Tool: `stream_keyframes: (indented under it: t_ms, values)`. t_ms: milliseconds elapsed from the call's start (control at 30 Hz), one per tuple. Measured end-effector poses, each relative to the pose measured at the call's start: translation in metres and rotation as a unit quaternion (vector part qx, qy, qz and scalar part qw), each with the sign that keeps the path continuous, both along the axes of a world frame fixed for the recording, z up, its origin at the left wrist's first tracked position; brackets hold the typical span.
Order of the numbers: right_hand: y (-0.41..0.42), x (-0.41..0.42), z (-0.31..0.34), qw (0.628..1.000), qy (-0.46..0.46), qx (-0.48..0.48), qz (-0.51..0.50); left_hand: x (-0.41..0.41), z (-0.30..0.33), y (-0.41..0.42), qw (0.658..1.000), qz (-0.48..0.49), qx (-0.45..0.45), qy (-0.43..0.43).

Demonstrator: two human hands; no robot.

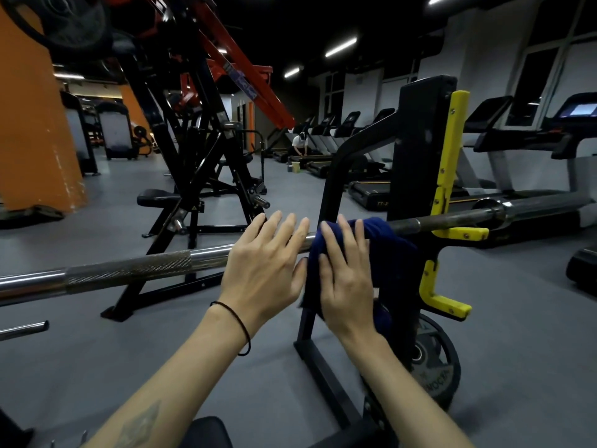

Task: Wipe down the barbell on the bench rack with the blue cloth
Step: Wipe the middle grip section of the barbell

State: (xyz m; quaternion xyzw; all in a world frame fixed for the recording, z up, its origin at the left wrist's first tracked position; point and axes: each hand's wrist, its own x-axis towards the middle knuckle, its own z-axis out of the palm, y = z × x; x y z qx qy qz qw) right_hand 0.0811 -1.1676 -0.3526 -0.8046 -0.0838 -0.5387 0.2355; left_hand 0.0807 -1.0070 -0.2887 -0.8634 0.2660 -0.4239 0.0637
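Observation:
The steel barbell [129,271] runs across the view from lower left to the right, resting on a yellow hook [462,233] of the black rack upright [416,147]. A dark blue cloth [384,250] is draped over the bar just left of the upright. My right hand [347,279] lies flat on the cloth with fingers spread, pressing it against the bar. My left hand [265,270] sits right beside it, fingers straight and apart, palm resting on the bare bar. The bar under both hands and the cloth is hidden.
A weight plate [433,360] leans at the rack's base by a lower yellow hook [442,299]. The bench pad [210,431] is at the bottom edge. A black and red machine [197,130] stands behind the bar, treadmills [484,189] line the right wall, and a person [298,143] crouches far back.

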Motion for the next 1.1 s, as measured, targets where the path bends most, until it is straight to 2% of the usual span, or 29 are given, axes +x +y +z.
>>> stream_keyframes:
  t_ms: [67,133,200,300,367,433,533,567,600,667,733,800,867,1000,1033,1100]
  values:
    - [-0.022,0.000,0.002,0.995,-0.010,-0.099,0.002,0.001,-0.001,0.001,1.000,0.002,0.001,-0.004]
    - [-0.046,0.004,0.004,0.990,-0.016,-0.135,-0.027,0.000,-0.001,0.001,1.000,0.004,-0.001,-0.010]
    - [-0.062,0.009,0.005,0.997,-0.012,-0.063,-0.051,-0.001,-0.002,0.000,1.000,0.003,-0.007,-0.009]
    - [-0.039,0.013,0.007,0.993,0.000,0.109,-0.055,-0.003,-0.002,-0.002,1.000,0.009,-0.019,-0.002]
    - [-0.009,0.011,0.008,0.990,0.001,0.133,-0.039,-0.005,-0.003,-0.005,0.999,0.011,-0.033,0.002]
    - [0.002,0.004,0.005,0.999,0.001,0.044,0.002,-0.005,-0.003,-0.006,0.999,0.007,-0.044,0.002]
    - [-0.039,0.001,0.008,0.990,-0.010,-0.141,0.021,-0.004,-0.003,-0.005,0.999,0.006,-0.042,-0.006]
    - [-0.058,0.003,0.010,0.988,-0.007,-0.155,0.012,-0.004,-0.003,-0.006,0.999,0.010,-0.039,-0.006]
    - [-0.075,0.005,0.012,0.991,0.000,-0.131,-0.001,-0.004,-0.003,-0.007,0.999,0.017,-0.038,-0.002]
    - [-0.096,0.008,0.012,0.999,0.021,-0.016,-0.031,-0.006,-0.003,-0.011,0.998,0.028,-0.048,0.014]
    - [-0.089,0.012,0.013,0.994,0.025,0.090,-0.052,-0.008,0.000,-0.018,0.997,0.036,-0.057,0.030]
    - [-0.061,0.014,0.016,0.987,0.025,0.149,-0.047,-0.007,0.004,-0.025,0.997,0.044,-0.055,0.043]
    - [-0.037,0.009,0.014,0.994,0.017,0.103,-0.005,-0.005,0.006,-0.029,0.997,0.049,-0.040,0.048]
    - [-0.071,0.005,0.012,0.992,0.004,-0.125,0.035,0.007,0.012,-0.045,0.998,0.036,0.025,0.034]
    - [-0.086,0.008,0.014,0.989,0.004,-0.143,0.024,0.011,0.014,-0.054,0.998,0.026,0.044,0.022]
    - [-0.109,0.015,0.016,0.995,0.003,-0.101,-0.007,0.018,0.014,-0.074,0.998,0.014,0.054,0.004]
